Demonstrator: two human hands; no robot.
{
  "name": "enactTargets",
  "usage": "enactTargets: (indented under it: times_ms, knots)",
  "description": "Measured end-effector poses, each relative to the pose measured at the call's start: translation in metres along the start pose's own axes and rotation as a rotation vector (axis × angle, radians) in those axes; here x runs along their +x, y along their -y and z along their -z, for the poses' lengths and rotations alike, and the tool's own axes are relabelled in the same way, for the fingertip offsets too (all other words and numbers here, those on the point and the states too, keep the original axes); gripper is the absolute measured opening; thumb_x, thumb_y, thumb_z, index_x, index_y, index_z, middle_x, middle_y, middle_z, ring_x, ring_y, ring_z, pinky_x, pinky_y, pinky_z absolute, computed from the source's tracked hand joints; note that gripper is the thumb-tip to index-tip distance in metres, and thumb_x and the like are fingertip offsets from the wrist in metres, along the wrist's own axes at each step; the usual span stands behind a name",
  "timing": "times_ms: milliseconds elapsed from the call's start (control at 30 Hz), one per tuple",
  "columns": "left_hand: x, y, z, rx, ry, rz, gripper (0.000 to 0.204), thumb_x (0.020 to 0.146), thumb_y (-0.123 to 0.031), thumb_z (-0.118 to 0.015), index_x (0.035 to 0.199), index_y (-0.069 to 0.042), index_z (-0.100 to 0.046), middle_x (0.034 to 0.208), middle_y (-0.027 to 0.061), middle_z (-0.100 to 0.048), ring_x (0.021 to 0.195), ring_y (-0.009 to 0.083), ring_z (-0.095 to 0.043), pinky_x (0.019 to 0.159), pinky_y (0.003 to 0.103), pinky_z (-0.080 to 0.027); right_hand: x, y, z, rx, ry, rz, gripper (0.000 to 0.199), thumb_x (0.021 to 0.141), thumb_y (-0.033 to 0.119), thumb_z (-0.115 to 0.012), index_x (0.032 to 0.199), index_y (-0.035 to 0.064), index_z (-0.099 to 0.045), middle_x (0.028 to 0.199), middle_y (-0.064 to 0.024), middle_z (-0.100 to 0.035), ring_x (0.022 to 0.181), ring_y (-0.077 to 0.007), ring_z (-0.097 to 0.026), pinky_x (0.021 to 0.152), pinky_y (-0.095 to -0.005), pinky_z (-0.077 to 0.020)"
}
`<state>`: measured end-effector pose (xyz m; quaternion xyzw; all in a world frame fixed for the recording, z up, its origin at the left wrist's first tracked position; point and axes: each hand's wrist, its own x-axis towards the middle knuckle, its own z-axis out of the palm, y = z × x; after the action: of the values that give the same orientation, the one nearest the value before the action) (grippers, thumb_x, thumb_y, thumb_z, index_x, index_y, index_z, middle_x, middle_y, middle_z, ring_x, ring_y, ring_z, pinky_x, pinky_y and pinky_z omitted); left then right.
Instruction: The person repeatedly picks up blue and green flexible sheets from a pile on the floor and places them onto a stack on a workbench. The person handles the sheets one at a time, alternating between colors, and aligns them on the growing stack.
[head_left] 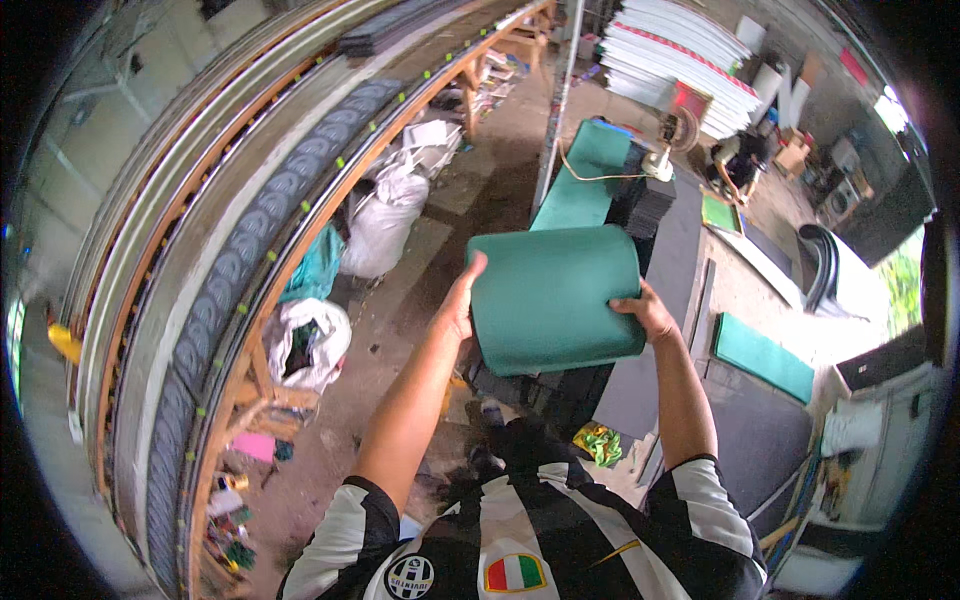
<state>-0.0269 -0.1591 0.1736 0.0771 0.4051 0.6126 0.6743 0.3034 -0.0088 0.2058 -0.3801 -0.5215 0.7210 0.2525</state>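
A smooth green sheet, bent into a curve, is held up in front of my chest. My left hand grips its left edge, thumb on the near face and fingers hidden behind. At the right edge my right hand is closed on the same sheet, its thumb and part of the fingers showing. Beyond it a long green sheet lies on a surface, beside a stack of black pieces. Whether the held piece is one layer or several, I cannot tell.
A long wooden-framed bench curves along the left, with white sacks under its edge. A fan stands ahead near stacked white sheets. Another person crouches far right. A green slab lies on the right.
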Motion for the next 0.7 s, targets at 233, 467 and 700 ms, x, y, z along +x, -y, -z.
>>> enactTargets:
  times_ms: [233, 467, 700]
  knots:
    - [0.062, -0.012, 0.011, 0.115, 0.174, 0.068, 0.058, 0.086, -0.039, -0.078, 0.128, -0.002, -0.061, 0.121, 0.0119, -0.067, 0.11, 0.0291, -0.064, 0.097, 0.047, -0.05, 0.014, -0.013, 0.008, -0.125, -0.198, -0.042, 0.09, 0.08, 0.01, -0.084, 0.153, -0.0009, -0.033, 0.141, -0.0176, -0.055, 0.131, -0.0267, -0.051, 0.113, -0.0417, -0.0375]
    - [0.097, -0.029, 0.025, -0.038, 0.212, 0.286, 0.055, 0.094, -0.046, -0.068, 0.129, -0.004, -0.062, 0.126, 0.0111, -0.068, 0.114, 0.0267, -0.065, 0.1, 0.045, -0.05, 0.027, -0.004, -0.023, -0.033, -0.37, -0.077, 0.097, 0.077, -0.001, -0.082, 0.157, 0.0026, -0.027, 0.138, -0.0142, -0.055, 0.128, -0.0265, -0.052, 0.109, -0.0385, -0.0412]
    - [0.176, -0.068, 0.063, -0.194, 0.33, 0.506, 0.063, 0.092, -0.056, -0.066, 0.129, -0.005, -0.063, 0.128, 0.0111, -0.068, 0.116, 0.0285, -0.064, 0.101, 0.046, -0.05, 0.031, 0.026, -0.077, 0.0, -0.345, -0.049, 0.089, 0.073, -0.009, -0.078, 0.152, 0.0083, -0.04, 0.133, -0.0101, -0.06, 0.123, -0.0243, -0.055, 0.109, -0.0394, -0.0414]
